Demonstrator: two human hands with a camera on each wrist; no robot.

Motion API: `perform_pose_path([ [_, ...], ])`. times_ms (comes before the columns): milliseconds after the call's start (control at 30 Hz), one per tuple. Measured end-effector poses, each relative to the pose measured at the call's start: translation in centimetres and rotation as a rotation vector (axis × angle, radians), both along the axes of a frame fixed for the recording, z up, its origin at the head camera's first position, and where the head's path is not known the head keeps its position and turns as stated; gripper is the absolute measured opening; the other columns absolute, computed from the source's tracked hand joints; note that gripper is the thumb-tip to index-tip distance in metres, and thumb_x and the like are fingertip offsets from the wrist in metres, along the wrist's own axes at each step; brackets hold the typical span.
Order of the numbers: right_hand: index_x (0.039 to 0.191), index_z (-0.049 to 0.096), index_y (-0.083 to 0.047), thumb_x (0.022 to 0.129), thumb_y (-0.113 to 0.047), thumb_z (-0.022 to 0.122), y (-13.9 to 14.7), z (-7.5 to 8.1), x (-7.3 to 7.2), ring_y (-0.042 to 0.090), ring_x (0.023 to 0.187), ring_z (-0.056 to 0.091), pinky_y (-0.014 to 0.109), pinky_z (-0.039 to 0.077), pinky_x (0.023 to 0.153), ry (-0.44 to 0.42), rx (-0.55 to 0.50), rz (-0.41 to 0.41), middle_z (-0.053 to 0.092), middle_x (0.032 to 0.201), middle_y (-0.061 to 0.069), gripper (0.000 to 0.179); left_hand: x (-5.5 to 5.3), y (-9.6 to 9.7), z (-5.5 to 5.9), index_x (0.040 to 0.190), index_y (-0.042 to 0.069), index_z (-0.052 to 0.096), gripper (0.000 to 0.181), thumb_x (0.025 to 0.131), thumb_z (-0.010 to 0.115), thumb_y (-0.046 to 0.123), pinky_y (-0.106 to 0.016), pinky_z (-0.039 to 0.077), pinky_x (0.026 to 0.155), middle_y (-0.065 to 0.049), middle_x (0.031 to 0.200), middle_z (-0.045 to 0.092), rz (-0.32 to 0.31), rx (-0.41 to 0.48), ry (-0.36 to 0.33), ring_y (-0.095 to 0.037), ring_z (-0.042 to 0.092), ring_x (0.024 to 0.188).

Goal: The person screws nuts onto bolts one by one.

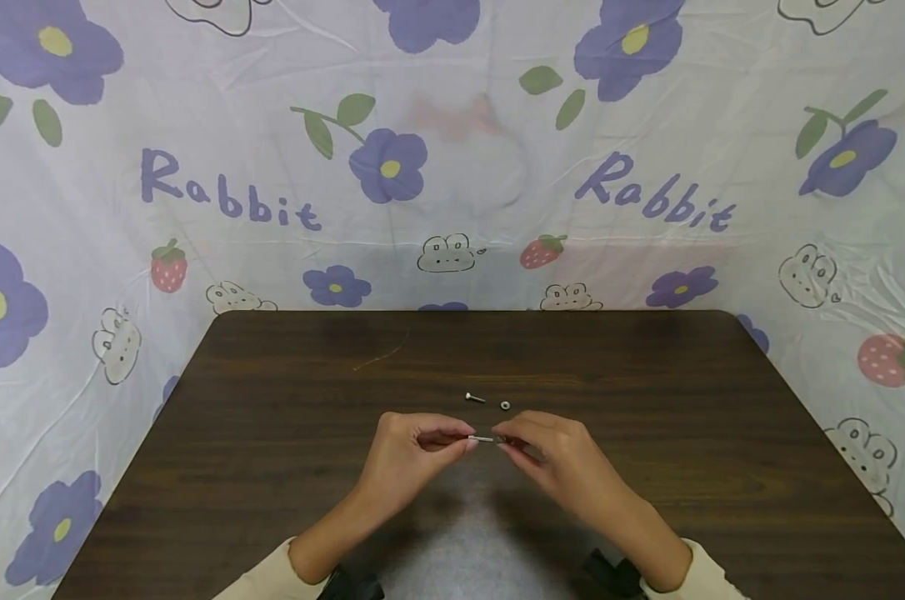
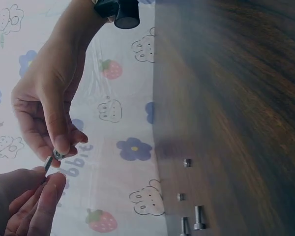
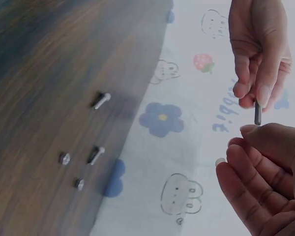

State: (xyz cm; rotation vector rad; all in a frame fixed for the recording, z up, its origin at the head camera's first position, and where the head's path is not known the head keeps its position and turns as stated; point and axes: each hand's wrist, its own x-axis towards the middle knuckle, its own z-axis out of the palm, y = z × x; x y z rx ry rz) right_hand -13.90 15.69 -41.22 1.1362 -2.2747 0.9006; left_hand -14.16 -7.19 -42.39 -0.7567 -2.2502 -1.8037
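In the head view my left hand (image 1: 403, 454) pinches a thin metal bolt (image 1: 482, 439) between thumb and fingers, its threaded shank pointing toward the other hand. Facing it, my right hand (image 1: 568, 458) pinches a small metal nut (image 2: 58, 155), partly covered by the thumb and fingertips in the left wrist view. The bolt's tip is close to the nut, and its head is hidden in the left fingers. From the right wrist view, the dark shank (image 3: 258, 114) sticks out below the left thumb. Both hands are held above the table.
Behind the hands, a loose bolt (image 1: 475, 398) and a loose nut (image 1: 505, 405) lie on the dark wooden table (image 1: 272, 467). The wrist views show two bolts and two nuts there. A thin thread (image 1: 383, 358) lies farther back. Patterned cloth (image 1: 482, 175) encloses the table's back and sides.
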Motion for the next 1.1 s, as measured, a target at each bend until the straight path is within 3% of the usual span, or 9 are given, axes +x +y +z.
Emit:
perform_pose_path([
  [300,0.099,0.075,-0.001,0.077,0.008,0.084,-0.5,0.7,0.3,0.011,0.074,0.072,0.015,0.057,0.066,0.009,-0.037,0.009,0.076,0.093,0.007,0.025,0.2,0.2,0.5,0.091,0.007,0.081,0.006,0.086,0.083,0.009,-0.03,0.062,0.064,-0.002,0.087,0.078,0.015,0.024,0.005,-0.013,0.075,0.075],
  [633,0.101,0.077,-0.003,0.072,0.008,0.086,-0.6,1.2,0.0,0.018,0.084,0.074,0.021,0.059,0.077,0.061,-0.174,0.065,0.076,0.095,0.005,0.032,0.3,0.5,0.9,0.091,0.008,0.081,0.01,0.086,0.084,0.016,-0.03,0.062,0.061,-0.001,0.085,0.078,0.029,0.079,-0.049,-0.018,0.075,0.072],
  [833,0.1,0.079,-0.001,0.07,0.013,0.085,-0.8,1.0,-0.3,0.019,0.081,0.074,0.02,0.059,0.074,0.06,-0.296,0.125,0.076,0.092,0.005,0.033,0.4,0.4,1.2,0.092,0.006,0.081,0.012,0.085,0.084,0.015,-0.031,0.062,0.064,-0.003,0.085,0.078,0.022,0.126,-0.107,-0.019,0.076,0.074],
  [1100,0.103,0.079,-0.002,0.071,0.013,0.084,-1.1,1.0,-0.2,0.019,0.084,0.073,0.02,0.058,0.077,0.016,-0.322,0.101,0.076,0.095,0.005,0.036,0.5,0.3,1.7,0.094,0.002,0.08,0.012,0.086,0.082,0.011,-0.033,0.062,0.067,-0.008,0.086,0.078,-0.009,0.187,-0.161,-0.025,0.076,0.076],
])
